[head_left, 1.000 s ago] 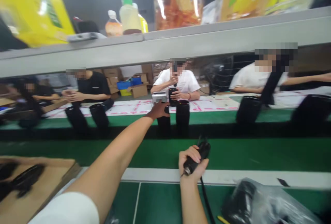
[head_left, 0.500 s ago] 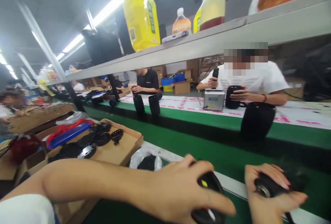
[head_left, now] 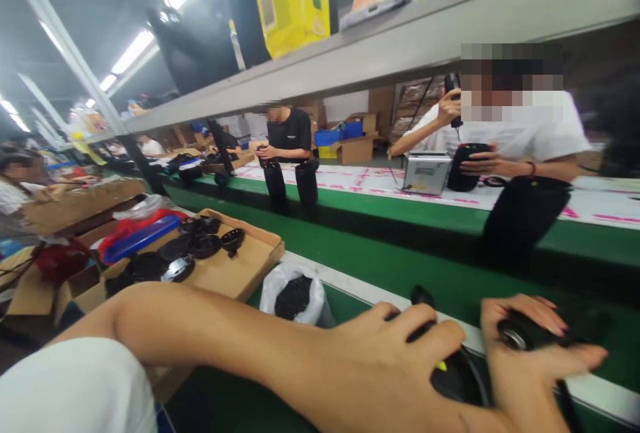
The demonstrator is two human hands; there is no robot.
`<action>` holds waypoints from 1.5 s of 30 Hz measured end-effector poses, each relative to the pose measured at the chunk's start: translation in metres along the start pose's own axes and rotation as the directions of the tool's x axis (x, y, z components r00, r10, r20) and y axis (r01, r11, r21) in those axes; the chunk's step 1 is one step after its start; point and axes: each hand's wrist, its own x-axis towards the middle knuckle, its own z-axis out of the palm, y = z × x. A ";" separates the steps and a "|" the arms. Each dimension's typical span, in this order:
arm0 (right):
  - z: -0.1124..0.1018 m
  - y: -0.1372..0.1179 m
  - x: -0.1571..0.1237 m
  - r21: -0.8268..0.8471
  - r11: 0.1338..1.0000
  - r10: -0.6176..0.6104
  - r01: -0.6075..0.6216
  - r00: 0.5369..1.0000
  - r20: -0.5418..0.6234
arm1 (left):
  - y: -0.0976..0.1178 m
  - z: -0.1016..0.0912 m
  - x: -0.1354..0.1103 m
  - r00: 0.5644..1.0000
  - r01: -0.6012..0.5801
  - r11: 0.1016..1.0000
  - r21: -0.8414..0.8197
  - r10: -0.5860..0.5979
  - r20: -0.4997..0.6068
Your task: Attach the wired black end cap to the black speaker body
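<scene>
Left hand [head_left: 385,353] is spread over a black rounded piece [head_left: 457,376], with the fingers curled across its top and a yellow mark [head_left: 441,366] showing beneath them. The piece is held just above or on the green surface [head_left: 400,279]; the underside is hidden, so contact cannot be told. Right hand [head_left: 530,349] is closed around a corded black hand tool [head_left: 537,333], with its round metal end [head_left: 511,334] exposed and pointed toward the left hand. The cord [head_left: 567,406] runs down past the right wrist. The hands are near each other but apart. The metal end is not seen touching the piece.

Grip notes: the piece should be braced under the left palm so that it cannot rock. The metal end should be kept square to the piece, with the right wrist straight. The cord should be kept clear of both wrists.

Beside the left forearm, a white plastic bag [head_left: 293,299] of black parts sits on the surface. Further left, black round parts [head_left: 193,246] lie in a cardboard tray [head_left: 260,266] with a blue strip [head_left: 143,238]. Across the belt, a black cylinder [head_left: 467,166] is held by a co-worker's hand [head_left: 480,165], next to a silver box [head_left: 427,173].
</scene>
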 end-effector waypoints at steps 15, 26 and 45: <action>0.019 -0.005 0.015 -0.547 -0.388 -0.523 -0.742 -0.312 0.793 | 0.005 -0.004 0.006 0.983 -0.099 0.986 -0.133 0.117 0.138; 0.029 -0.008 0.021 0.041 0.294 -0.452 -0.955 -0.101 0.886 | 0.017 0.030 0.007 0.984 0.011 0.997 -0.077 -0.025 -0.179; 0.021 -0.006 0.017 0.080 0.361 -0.403 -0.929 -0.078 0.912 | 0.025 0.037 0.008 0.941 0.032 0.994 0.103 0.004 -0.337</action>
